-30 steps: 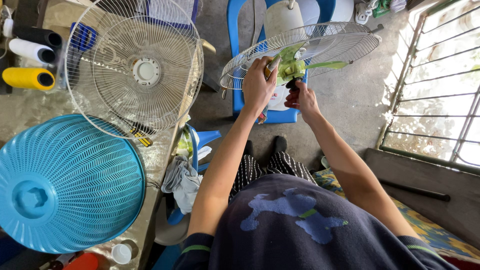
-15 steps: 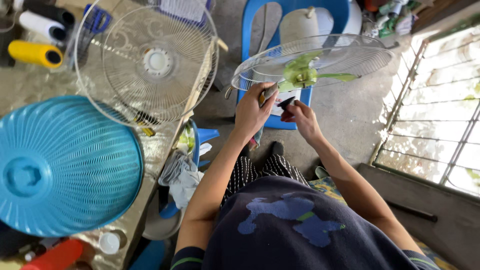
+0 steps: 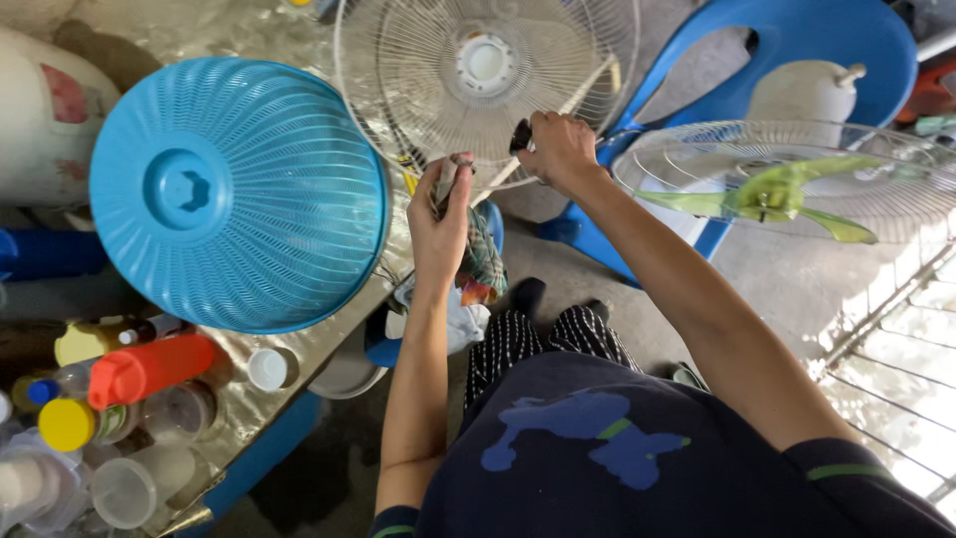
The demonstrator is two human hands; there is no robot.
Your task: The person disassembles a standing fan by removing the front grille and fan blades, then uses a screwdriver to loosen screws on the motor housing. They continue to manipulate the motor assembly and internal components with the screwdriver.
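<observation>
Head view: at upper centre the left hand [image 3: 440,214] is closed around a patterned rag [image 3: 480,261], the right hand [image 3: 560,149] pinches a small dark tool [image 3: 521,135] against the white wire fan guard [image 3: 485,85]; seemingly cleaning it, a firm hold matters

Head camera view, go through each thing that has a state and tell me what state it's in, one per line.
Left hand: closed around a patterned cloth.
Right hand: closed on a small dark tool.
White wire fan guard: detached, leaning at the table.
Blue fan guard: detached, lying dome up on the table.
Fan with green blades: front guard off, blades exposed.
Red bottle: lying on its side, capped.
</observation>
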